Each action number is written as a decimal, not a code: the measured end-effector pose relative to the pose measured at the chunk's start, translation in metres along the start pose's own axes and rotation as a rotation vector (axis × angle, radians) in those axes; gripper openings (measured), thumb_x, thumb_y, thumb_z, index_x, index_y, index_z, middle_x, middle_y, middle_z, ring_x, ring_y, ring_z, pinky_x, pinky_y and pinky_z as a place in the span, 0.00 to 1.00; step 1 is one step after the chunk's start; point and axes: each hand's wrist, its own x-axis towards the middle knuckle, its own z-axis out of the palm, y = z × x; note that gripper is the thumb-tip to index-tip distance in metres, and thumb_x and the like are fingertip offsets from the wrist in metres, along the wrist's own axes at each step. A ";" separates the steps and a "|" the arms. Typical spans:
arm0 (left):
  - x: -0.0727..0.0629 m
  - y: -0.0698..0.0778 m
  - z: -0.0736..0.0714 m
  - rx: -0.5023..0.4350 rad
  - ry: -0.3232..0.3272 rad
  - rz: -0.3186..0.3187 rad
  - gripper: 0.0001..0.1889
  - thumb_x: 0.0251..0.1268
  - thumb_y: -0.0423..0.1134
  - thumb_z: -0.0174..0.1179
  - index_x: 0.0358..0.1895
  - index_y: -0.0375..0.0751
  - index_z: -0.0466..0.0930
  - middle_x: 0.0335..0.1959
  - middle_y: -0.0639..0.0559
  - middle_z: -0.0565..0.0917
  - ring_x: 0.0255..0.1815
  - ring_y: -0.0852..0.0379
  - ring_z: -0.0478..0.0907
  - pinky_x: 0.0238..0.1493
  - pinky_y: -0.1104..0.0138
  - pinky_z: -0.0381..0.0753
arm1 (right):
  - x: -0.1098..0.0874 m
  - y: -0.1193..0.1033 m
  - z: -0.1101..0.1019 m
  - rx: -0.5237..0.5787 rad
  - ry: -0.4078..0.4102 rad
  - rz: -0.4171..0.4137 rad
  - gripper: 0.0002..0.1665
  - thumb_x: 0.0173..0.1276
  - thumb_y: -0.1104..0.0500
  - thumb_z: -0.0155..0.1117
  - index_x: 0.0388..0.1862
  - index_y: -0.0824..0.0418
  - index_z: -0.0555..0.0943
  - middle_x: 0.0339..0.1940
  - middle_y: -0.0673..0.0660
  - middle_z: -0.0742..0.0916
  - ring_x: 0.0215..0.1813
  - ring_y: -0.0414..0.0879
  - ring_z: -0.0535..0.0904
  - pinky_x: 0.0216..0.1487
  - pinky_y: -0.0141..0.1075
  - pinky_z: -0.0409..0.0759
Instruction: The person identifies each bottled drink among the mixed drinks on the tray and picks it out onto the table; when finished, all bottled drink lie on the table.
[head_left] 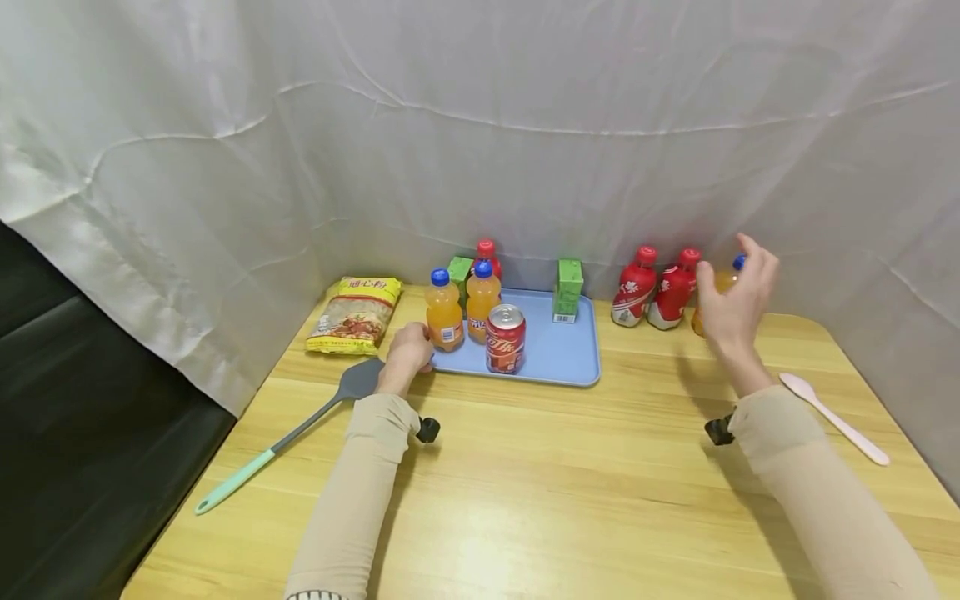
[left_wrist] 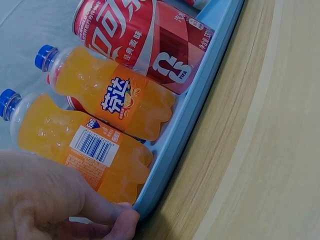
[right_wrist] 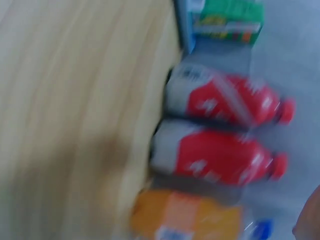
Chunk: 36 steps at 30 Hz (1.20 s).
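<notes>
Your left hand (head_left: 408, 348) pinched a light-blue rectangular plastic tray (head_left: 558, 354); your right hand (head_left: 738, 302) was spread.
Your left fingers gripped the tray's near left corner, beside two orange plastic bottles with blue caps (head_left: 446, 317) and a red metal can (head_left: 506, 343) standing on it. The tray lay on the pale wooden counter (head_left: 570, 492). Your right fingers were wide, near another blue-capped orange bottle (right_wrist: 185, 215), which stood just beside two red-and-white plastic bottles (head_left: 672, 292).
</notes>
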 end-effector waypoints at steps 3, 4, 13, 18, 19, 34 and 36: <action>0.000 0.000 0.000 -0.007 -0.001 0.001 0.17 0.78 0.31 0.49 0.63 0.36 0.80 0.61 0.38 0.84 0.32 0.55 0.83 0.29 0.72 0.85 | -0.009 -0.025 0.013 0.034 -0.087 -0.099 0.35 0.74 0.50 0.63 0.78 0.53 0.71 0.73 0.59 0.73 0.73 0.51 0.68 0.75 0.43 0.67; 0.000 -0.001 0.000 -0.011 -0.002 0.002 0.17 0.78 0.31 0.49 0.63 0.35 0.79 0.61 0.38 0.84 0.33 0.55 0.82 0.29 0.72 0.85 | -0.012 -0.032 0.018 0.048 -0.120 -0.125 0.35 0.74 0.51 0.63 0.78 0.54 0.71 0.73 0.61 0.73 0.73 0.53 0.68 0.75 0.45 0.67; 0.001 -0.003 0.001 -0.008 0.003 0.000 0.17 0.77 0.30 0.49 0.63 0.35 0.79 0.61 0.38 0.84 0.32 0.56 0.82 0.28 0.73 0.84 | -0.034 -0.087 0.069 0.049 -0.416 -0.191 0.43 0.74 0.46 0.65 0.84 0.51 0.64 0.77 0.61 0.72 0.74 0.59 0.71 0.76 0.61 0.71; 0.000 -0.003 0.001 -0.018 0.006 0.001 0.18 0.77 0.30 0.49 0.64 0.35 0.79 0.61 0.37 0.83 0.33 0.56 0.82 0.28 0.73 0.84 | -0.043 -0.105 0.098 -0.005 -0.560 -0.169 0.48 0.73 0.39 0.66 0.87 0.44 0.58 0.81 0.60 0.69 0.78 0.59 0.69 0.77 0.64 0.71; 0.000 -0.003 0.001 -0.021 0.006 0.001 0.18 0.77 0.30 0.49 0.65 0.35 0.79 0.61 0.37 0.83 0.33 0.56 0.82 0.28 0.73 0.84 | -0.045 -0.108 0.102 -0.016 -0.583 -0.164 0.48 0.73 0.38 0.66 0.87 0.42 0.57 0.81 0.60 0.68 0.79 0.59 0.69 0.77 0.65 0.71; 0.002 -0.004 0.001 -0.033 0.003 0.017 0.17 0.75 0.29 0.51 0.61 0.34 0.80 0.58 0.37 0.84 0.32 0.56 0.82 0.28 0.73 0.85 | -0.067 -0.132 0.157 -0.054 -0.787 -0.087 0.48 0.75 0.32 0.61 0.87 0.38 0.55 0.81 0.61 0.68 0.77 0.62 0.70 0.72 0.68 0.75; 0.002 -0.004 0.002 -0.029 0.006 0.020 0.17 0.76 0.29 0.51 0.62 0.35 0.80 0.59 0.37 0.84 0.32 0.56 0.82 0.28 0.73 0.85 | -0.070 -0.134 0.162 -0.059 -0.811 -0.074 0.48 0.75 0.32 0.61 0.87 0.38 0.55 0.82 0.61 0.68 0.77 0.62 0.70 0.73 0.67 0.75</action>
